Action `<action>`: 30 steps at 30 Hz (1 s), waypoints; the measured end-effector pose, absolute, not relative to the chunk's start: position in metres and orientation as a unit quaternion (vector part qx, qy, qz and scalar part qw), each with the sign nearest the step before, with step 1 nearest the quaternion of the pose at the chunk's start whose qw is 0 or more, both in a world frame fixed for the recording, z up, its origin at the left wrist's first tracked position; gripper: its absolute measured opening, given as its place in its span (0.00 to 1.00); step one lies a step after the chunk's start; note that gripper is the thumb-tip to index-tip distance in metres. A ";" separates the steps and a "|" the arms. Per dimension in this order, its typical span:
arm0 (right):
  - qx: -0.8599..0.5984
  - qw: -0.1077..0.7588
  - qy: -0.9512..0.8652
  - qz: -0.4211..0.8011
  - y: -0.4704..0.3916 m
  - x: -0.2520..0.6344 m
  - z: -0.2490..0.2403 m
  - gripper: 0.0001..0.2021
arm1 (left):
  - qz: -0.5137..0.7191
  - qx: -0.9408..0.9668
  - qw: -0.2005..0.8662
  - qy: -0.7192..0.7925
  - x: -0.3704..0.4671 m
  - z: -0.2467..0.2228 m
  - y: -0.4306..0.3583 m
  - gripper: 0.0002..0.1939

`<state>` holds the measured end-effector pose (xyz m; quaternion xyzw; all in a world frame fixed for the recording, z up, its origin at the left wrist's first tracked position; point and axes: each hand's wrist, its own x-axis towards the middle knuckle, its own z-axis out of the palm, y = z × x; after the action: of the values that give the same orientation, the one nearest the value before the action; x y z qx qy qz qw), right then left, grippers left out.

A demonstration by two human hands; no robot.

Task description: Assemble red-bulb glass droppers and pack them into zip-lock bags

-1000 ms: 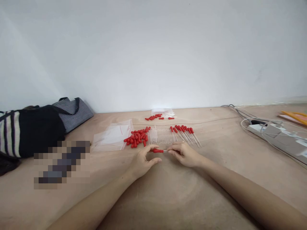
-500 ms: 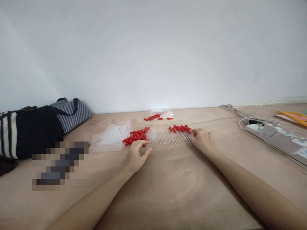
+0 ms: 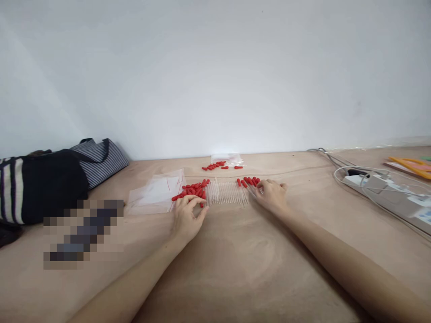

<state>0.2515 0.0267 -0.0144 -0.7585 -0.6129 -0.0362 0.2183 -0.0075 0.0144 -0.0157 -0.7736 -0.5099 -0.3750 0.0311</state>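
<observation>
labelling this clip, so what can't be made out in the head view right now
All in the head view:
Some red-topped tubes: partly behind the right hand.
Part of the red bulb pile: behind the left hand.
Dark item: masked by pixelation.
Power strip: cut off by the right edge.
Clear tube count: too small, crowded.

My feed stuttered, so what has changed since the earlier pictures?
The left hand let go of the red-bulbed tube and moved left to the pile of red bulbs. The right hand moved right and away, to the row of capped tubes; its grip is unclear. The uncapped tubes and black bag stayed put.
</observation>
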 end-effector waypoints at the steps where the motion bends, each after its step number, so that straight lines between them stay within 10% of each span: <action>1: -0.754 0.214 -0.621 -0.023 0.028 0.245 -0.012 0.13 | -0.373 -0.766 0.042 -0.522 -0.008 -0.015 0.015 0.06; 30: -0.779 0.036 -0.619 0.092 0.071 0.216 0.010 0.16 | -0.359 -0.726 0.159 -0.565 0.003 -0.020 0.047 0.07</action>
<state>0.2157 0.0711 0.0097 -0.7789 -0.6193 0.0925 0.0361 0.0025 0.0466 -0.0199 -0.7257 -0.5647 -0.3593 0.1589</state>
